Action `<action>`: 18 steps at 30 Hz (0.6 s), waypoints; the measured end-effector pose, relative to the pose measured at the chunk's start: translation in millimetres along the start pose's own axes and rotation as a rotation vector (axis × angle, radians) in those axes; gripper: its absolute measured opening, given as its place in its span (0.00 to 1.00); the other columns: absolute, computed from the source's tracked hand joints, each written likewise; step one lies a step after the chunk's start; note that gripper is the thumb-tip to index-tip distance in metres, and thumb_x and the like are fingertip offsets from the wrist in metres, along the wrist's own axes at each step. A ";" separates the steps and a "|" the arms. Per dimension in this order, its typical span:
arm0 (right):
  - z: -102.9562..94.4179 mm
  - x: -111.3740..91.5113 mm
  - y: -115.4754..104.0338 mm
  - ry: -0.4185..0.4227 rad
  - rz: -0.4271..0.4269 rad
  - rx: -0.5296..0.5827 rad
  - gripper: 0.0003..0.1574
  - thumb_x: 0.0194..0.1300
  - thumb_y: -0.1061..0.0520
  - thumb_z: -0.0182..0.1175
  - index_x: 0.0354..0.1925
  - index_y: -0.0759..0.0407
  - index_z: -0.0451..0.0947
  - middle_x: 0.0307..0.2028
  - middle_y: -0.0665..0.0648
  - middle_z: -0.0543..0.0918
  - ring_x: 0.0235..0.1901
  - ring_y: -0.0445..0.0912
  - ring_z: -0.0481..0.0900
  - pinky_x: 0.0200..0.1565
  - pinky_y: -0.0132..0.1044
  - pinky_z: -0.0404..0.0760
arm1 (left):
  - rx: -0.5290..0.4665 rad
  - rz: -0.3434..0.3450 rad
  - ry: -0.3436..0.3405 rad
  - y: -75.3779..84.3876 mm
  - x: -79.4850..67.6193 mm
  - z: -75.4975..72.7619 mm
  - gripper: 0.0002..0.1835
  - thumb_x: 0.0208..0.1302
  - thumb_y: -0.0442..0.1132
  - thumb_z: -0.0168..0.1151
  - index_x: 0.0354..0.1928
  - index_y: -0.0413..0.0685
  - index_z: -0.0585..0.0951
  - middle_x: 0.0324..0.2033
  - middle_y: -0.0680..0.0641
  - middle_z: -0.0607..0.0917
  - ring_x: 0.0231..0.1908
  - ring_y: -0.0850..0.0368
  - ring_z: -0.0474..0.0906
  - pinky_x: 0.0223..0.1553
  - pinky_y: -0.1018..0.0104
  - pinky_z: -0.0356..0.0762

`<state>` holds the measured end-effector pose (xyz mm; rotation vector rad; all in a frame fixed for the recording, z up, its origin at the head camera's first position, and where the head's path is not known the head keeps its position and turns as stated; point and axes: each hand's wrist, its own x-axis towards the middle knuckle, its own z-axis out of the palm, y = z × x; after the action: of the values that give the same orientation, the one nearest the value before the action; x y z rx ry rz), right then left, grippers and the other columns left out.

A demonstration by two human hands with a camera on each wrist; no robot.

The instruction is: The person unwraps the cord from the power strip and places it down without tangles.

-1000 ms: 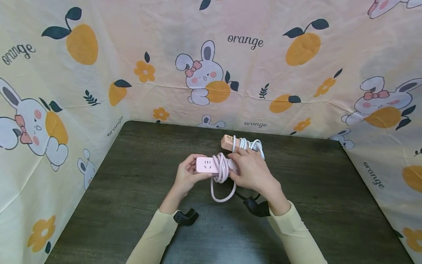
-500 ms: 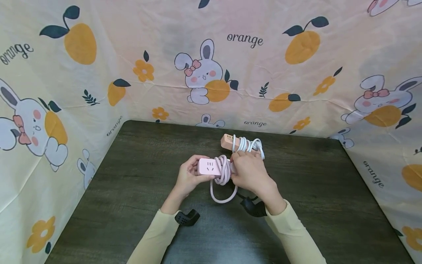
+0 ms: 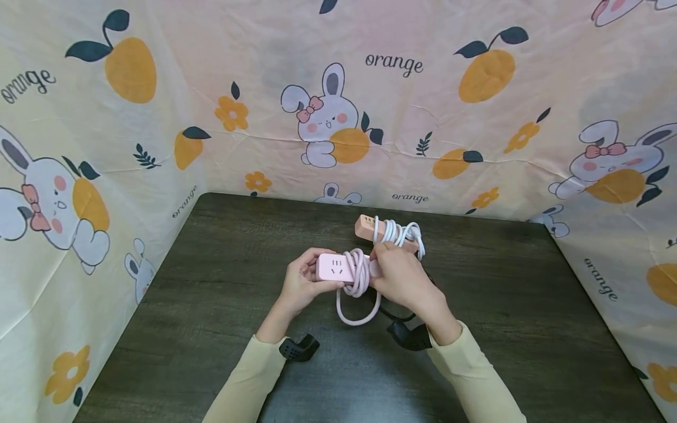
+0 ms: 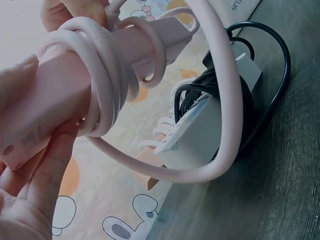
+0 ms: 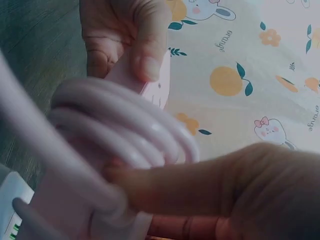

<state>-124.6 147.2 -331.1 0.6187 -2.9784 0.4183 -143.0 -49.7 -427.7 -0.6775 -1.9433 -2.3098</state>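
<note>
My left hand (image 3: 302, 279) holds one end of a pink power strip (image 3: 331, 267), its socket face turned up towards the head camera. Several turns of thick pink cord (image 3: 357, 273) are wound round the strip's middle, and a loose loop hangs below. At the other end my right hand (image 3: 404, 279) pinches the cord against the strip; in the right wrist view its thumb (image 5: 175, 185) lies on the windings. What the right fingers cover is hidden. Behind the right hand lies an orange power strip (image 3: 366, 228) with white cord (image 3: 392, 231) wound round it.
A white power strip (image 4: 195, 137) with a bundled black cord (image 4: 212, 92) lies on the dark wooden table (image 3: 222, 235); my right hand mostly hides it in the head view. A printed cloth (image 3: 254, 70) rises along the table's back and sides.
The pink power strip has shifted slightly right. My right hand's fingers have drawn in closer round the strip's right end, off the orange strip's front. The left hand keeps its grip.
</note>
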 end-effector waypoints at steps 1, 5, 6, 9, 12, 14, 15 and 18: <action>0.0 -0.5 0.2 0.002 -0.001 0.007 0.16 0.47 0.62 0.68 0.36 0.64 0.76 0.28 0.55 0.75 0.25 0.46 0.73 0.27 0.38 0.73 | -0.007 0.001 -0.001 -0.1 -0.1 -0.2 0.29 0.38 0.15 0.69 0.48 0.26 0.72 0.43 0.32 0.78 0.39 0.60 0.78 0.37 0.70 0.79; 0.1 -1.9 2.0 0.021 -0.027 0.025 0.16 0.47 0.62 0.67 0.37 0.64 0.76 0.29 0.55 0.75 0.25 0.45 0.72 0.28 0.37 0.73 | -0.037 0.017 -0.015 0.5 -0.4 -0.7 0.29 0.38 0.14 0.68 0.49 0.24 0.71 0.42 0.29 0.77 0.39 0.60 0.78 0.37 0.70 0.80; 0.2 -2.1 3.0 0.026 -0.042 0.027 0.16 0.47 0.62 0.67 0.37 0.64 0.76 0.29 0.55 0.75 0.25 0.45 0.72 0.27 0.37 0.73 | -0.043 0.022 -0.018 0.6 -0.3 -0.9 0.29 0.38 0.14 0.67 0.49 0.23 0.71 0.42 0.28 0.76 0.39 0.60 0.78 0.37 0.70 0.80; -0.1 -2.4 6.4 0.032 -0.102 0.033 0.17 0.47 0.63 0.66 0.38 0.66 0.76 0.29 0.56 0.76 0.26 0.45 0.71 0.27 0.35 0.72 | -0.052 0.034 -0.025 1.4 -0.4 -1.0 0.29 0.39 0.13 0.67 0.49 0.23 0.71 0.42 0.27 0.76 0.38 0.60 0.79 0.37 0.69 0.80; -0.6 -1.2 10.5 0.020 -0.165 0.046 0.17 0.48 0.63 0.66 0.38 0.67 0.75 0.31 0.57 0.76 0.28 0.45 0.71 0.28 0.34 0.71 | -0.045 0.042 -0.025 1.5 -0.5 -1.2 0.29 0.39 0.14 0.67 0.49 0.23 0.71 0.41 0.29 0.76 0.38 0.60 0.79 0.37 0.69 0.80; -1.3 0.0 12.7 0.009 -0.198 0.056 0.18 0.48 0.63 0.65 0.39 0.67 0.75 0.32 0.57 0.76 0.28 0.44 0.70 0.29 0.34 0.71 | -0.042 0.053 -0.026 1.6 -0.5 -1.1 0.29 0.39 0.14 0.67 0.49 0.23 0.71 0.41 0.31 0.77 0.39 0.60 0.79 0.37 0.69 0.80; -1.7 0.7 13.6 0.003 -0.213 0.063 0.18 0.48 0.64 0.65 0.39 0.67 0.74 0.32 0.57 0.76 0.29 0.44 0.70 0.29 0.34 0.71 | -0.039 0.057 -0.027 1.7 -0.6 -1.1 0.29 0.39 0.14 0.67 0.49 0.24 0.71 0.41 0.32 0.77 0.39 0.59 0.79 0.37 0.69 0.80; -3.2 2.4 15.3 -0.004 -0.250 0.070 0.18 0.48 0.63 0.65 0.39 0.68 0.74 0.33 0.58 0.76 0.29 0.44 0.70 0.29 0.34 0.72 | -0.038 0.079 -0.030 1.8 -0.3 -1.2 0.29 0.40 0.15 0.68 0.49 0.24 0.71 0.41 0.36 0.78 0.39 0.59 0.79 0.37 0.69 0.80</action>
<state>-132.9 160.7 -331.5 0.9839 -2.8482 0.5016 -142.5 -51.3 -426.3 -0.7823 -1.8530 -2.3082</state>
